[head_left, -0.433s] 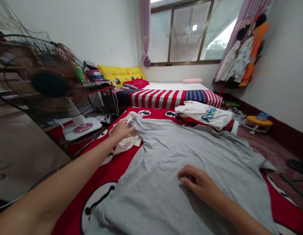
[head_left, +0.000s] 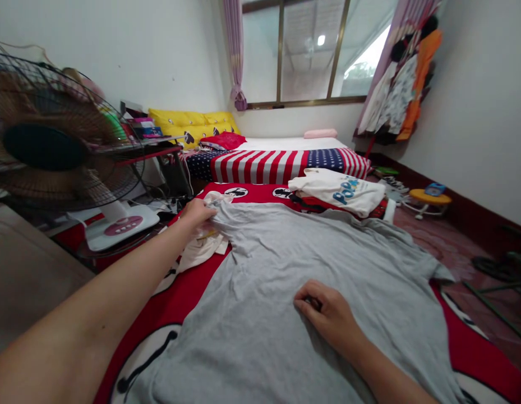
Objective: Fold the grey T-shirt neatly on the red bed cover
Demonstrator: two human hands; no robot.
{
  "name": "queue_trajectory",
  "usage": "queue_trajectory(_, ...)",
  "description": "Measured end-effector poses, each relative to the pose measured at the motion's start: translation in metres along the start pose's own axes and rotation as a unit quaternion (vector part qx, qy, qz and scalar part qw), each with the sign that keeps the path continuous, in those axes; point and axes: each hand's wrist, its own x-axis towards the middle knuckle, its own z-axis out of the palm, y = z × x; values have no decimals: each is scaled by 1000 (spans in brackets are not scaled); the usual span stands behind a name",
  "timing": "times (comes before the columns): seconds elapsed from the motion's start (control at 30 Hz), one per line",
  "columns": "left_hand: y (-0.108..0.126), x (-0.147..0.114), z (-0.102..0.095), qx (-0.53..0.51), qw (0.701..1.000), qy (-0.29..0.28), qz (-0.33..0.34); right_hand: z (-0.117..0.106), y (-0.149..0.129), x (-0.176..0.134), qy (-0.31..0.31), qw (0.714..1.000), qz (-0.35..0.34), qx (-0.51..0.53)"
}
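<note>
A grey T-shirt [head_left: 285,264] lies spread flat on a red blanket with black-and-white prints [head_left: 171,306]. My left hand [head_left: 196,216] reaches out to the shirt's far left sleeve and pinches its edge. Under that sleeve lies a crumpled cream cloth [head_left: 201,247]. My right hand [head_left: 327,314] rests palm down on the middle of the shirt, fingers curled against the fabric.
A folded white shirt with blue letters [head_left: 338,191] sits beyond the grey one. A standing fan [head_left: 54,151] is close on the left with cables by its base. A stars-and-stripes bed cover [head_left: 277,163] lies behind, clothes hang at the right wall, and a yellow stool [head_left: 428,199] stands on the floor.
The view has shifted slightly right and closer. My left hand has moved a little along the sleeve edge; my right hand stays on the shirt.
</note>
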Motion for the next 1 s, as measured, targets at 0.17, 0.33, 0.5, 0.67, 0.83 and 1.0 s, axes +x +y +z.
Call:
queue_trajectory(0.17, 47, -5, -12, 14, 997, 35, 62, -1, -2, 1, 4, 1000, -1, 0)
queue_trajectory(0.33, 115, -26, 18, -160, 963, -32, 215, -3, -1, 0, 5, 1000, -15, 10)
queue_trajectory(0.5, 112, -79, 28, -231, 903, -192, 308, 1, 5, -2, 26, 999, 3, 44)
queue_trajectory(0.67, 40, -129, -4, 12, 958, -193, 212, -3, 1, 5, -8, 988, 95, 122)
queue_trajectory(0.83, -16, -166, -23, 81, 951, -284, 94, -28, -6, 46, -127, 966, 185, 131)
queue_trajectory(1.0, -36, -190, -20, 76, 943, -314, 75, -36, 8, 117, 18, 980, 183, 70)
